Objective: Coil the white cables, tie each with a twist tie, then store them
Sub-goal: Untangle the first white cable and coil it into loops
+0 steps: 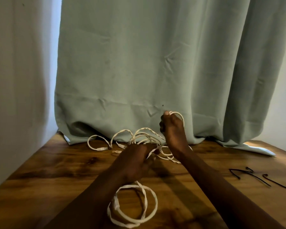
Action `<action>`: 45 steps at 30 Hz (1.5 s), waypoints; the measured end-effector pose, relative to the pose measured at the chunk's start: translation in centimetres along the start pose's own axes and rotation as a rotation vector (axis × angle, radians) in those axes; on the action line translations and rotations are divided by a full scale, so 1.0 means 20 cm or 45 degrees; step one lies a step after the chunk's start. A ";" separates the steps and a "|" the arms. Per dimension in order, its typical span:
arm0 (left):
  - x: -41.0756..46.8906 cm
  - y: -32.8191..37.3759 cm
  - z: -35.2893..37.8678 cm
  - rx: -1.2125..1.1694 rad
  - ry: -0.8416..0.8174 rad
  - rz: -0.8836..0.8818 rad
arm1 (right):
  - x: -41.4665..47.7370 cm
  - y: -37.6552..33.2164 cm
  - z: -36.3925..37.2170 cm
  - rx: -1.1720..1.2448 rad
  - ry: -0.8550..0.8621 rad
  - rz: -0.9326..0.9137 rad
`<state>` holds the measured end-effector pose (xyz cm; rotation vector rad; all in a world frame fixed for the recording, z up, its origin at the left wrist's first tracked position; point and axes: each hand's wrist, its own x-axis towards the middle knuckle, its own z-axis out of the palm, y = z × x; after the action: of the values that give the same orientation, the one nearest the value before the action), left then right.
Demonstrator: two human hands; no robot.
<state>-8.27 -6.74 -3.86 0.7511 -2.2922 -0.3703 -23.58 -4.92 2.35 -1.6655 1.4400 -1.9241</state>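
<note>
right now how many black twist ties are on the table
3, it seems, on the table's right side: leftmost tie, middle tie, rightmost tie running off frame; more may lie beyond.

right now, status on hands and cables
Left hand grips the white cable; right hand holds a loop of it up. One coil lies nearer, no tie visible. Twist ties lie at right, untouched.

White cables; sage-green curtain; black twist ties.

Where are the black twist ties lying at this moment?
In the head view the black twist ties lie on the wooden table at the far right, beyond the right forearm, apart from the white cables.
</note>
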 end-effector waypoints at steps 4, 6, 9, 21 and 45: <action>0.01 -0.05 -0.01 -0.181 0.007 -0.041 | -0.07 0.14 -0.01 -0.965 -0.435 -0.488; 0.00 -0.06 -0.02 -0.284 -0.016 -0.074 | -0.08 0.15 -0.01 -1.085 -0.509 -0.614; 0.01 -0.09 -0.04 -0.394 0.096 -0.075 | -0.08 0.16 -0.01 -1.028 -0.548 -0.454; 0.02 -0.01 -0.08 -0.645 0.297 -0.053 | -0.14 0.13 -0.07 1.098 -1.241 0.918; 0.01 -0.10 0.02 -0.836 -0.029 -0.201 | -0.15 0.29 -0.09 1.431 -0.802 1.030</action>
<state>-7.80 -8.42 -4.99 0.5795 -1.9457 -1.1362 -26.52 -4.67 -3.79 -0.7923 0.4337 -1.1417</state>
